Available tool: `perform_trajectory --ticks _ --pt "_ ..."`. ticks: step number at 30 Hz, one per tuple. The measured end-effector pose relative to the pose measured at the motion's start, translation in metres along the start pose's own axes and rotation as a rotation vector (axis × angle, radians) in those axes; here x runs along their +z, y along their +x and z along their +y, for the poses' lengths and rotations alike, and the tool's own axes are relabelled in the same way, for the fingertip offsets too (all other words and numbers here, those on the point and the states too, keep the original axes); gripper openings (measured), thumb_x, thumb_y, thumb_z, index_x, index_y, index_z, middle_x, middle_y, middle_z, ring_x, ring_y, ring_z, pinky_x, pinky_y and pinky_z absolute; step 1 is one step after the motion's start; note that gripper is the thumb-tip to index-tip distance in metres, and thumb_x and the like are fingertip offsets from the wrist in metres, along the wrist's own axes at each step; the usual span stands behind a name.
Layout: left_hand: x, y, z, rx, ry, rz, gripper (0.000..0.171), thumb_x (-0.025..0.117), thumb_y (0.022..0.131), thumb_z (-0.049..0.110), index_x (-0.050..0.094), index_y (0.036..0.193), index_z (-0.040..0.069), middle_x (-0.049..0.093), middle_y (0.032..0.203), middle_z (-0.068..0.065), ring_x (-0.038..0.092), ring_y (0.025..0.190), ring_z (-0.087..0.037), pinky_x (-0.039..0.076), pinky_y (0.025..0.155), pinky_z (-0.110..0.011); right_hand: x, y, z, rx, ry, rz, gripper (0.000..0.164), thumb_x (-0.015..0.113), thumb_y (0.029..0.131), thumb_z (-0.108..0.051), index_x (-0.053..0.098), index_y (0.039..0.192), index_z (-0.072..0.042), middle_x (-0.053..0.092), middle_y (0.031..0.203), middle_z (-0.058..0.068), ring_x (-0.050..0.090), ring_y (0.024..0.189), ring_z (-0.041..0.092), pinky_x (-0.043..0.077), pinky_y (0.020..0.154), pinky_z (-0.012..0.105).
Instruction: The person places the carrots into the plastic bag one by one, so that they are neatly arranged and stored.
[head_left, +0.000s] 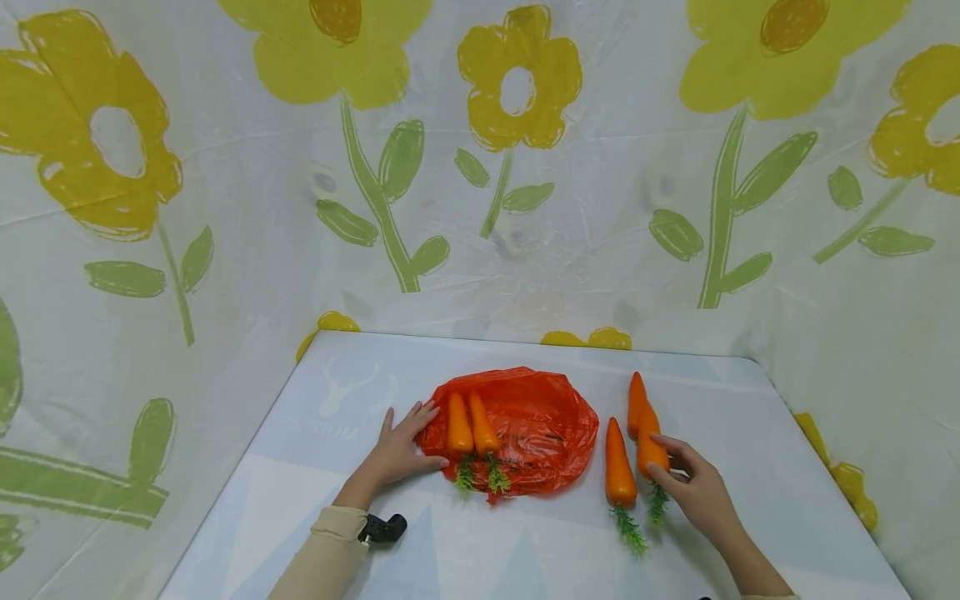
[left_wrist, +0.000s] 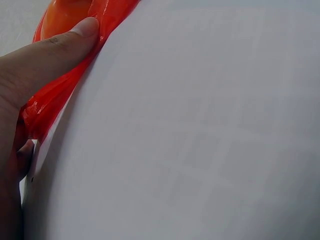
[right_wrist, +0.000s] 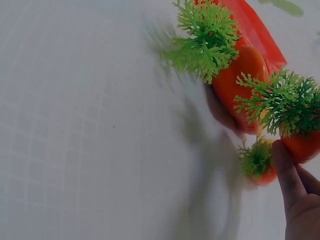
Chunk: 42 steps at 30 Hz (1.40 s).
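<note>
Red plastic bag (head_left: 543,417), two carrots (head_left: 459,429) at its left side, is touched along its edge by the outspread left hand (head_left: 395,454); another carrot (head_left: 651,446) is pinched by the right hand (head_left: 703,493), near two more carrots (head_left: 619,471) on the white table (head_left: 525,558).

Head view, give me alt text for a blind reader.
A person's right-hand grip pinches a carrot near two others on a pale table, while the left-hand grip touches a red bag with two more carrots on it.
</note>
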<state>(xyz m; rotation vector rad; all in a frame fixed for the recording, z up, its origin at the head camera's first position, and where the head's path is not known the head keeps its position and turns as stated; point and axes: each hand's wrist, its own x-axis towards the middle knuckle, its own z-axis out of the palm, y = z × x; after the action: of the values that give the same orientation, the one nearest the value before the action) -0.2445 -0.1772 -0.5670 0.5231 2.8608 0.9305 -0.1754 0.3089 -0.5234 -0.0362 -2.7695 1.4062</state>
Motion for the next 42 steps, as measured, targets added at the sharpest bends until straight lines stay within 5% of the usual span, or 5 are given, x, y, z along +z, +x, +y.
perform_trajectory --ticks 4,12,24,36,42 --pt "0.000 0.000 0.000 -0.002 -0.002 0.001 0.099 0.081 0.078 0.058 0.041 0.157 0.014 0.032 0.165 -0.003 0.019 0.155 -0.030 -0.011 0.120 -0.062 0.002 0.000 -0.003 -0.017 0.004 0.001 0.061 0.069 0.097 -0.044 0.055 0.145 -0.010 0.055 0.144 0.016 0.056 0.104 -0.002 0.050 0.084 0.010" --pt "-0.001 0.000 0.000 0.002 -0.009 0.009 0.099 0.082 0.078 0.057 0.040 0.158 0.015 0.032 0.165 -0.004 0.019 0.155 -0.030 -0.011 0.120 -0.062 0.007 -0.001 -0.010 -0.035 0.014 -0.006 0.058 0.070 0.097 -0.039 0.056 0.144 -0.008 0.055 0.144 0.019 0.060 0.115 0.030 0.049 0.083 0.010" --pt "-0.001 0.000 -0.002 0.047 -0.003 0.015 0.100 0.081 0.079 0.058 0.041 0.157 0.011 0.032 0.164 -0.007 0.020 0.154 -0.032 -0.009 0.119 -0.065 0.012 0.000 -0.015 -0.040 0.052 -0.021 0.058 0.070 0.097 -0.037 0.056 0.144 -0.008 0.053 0.145 0.019 0.060 0.114 0.028 0.052 0.083 0.012" --pt "-0.001 0.000 -0.002 0.037 -0.005 0.005 0.099 0.081 0.079 0.057 0.041 0.157 0.011 0.032 0.165 -0.006 0.019 0.155 -0.031 -0.010 0.119 -0.064 0.019 0.000 -0.021 -0.045 0.068 -0.014 0.054 0.072 0.096 -0.036 0.058 0.142 -0.011 0.057 0.141 0.016 0.059 0.106 0.011 0.052 0.084 0.013" --pt "0.000 0.001 -0.002 0.037 0.000 0.005 0.099 0.081 0.079 0.057 0.040 0.157 0.011 0.031 0.165 -0.006 0.019 0.155 -0.031 -0.010 0.119 -0.064 0.023 0.002 -0.022 -0.065 0.060 -0.009 0.053 0.072 0.096 -0.036 0.059 0.141 -0.011 0.056 0.142 0.016 0.060 0.110 0.022 0.051 0.084 0.012"
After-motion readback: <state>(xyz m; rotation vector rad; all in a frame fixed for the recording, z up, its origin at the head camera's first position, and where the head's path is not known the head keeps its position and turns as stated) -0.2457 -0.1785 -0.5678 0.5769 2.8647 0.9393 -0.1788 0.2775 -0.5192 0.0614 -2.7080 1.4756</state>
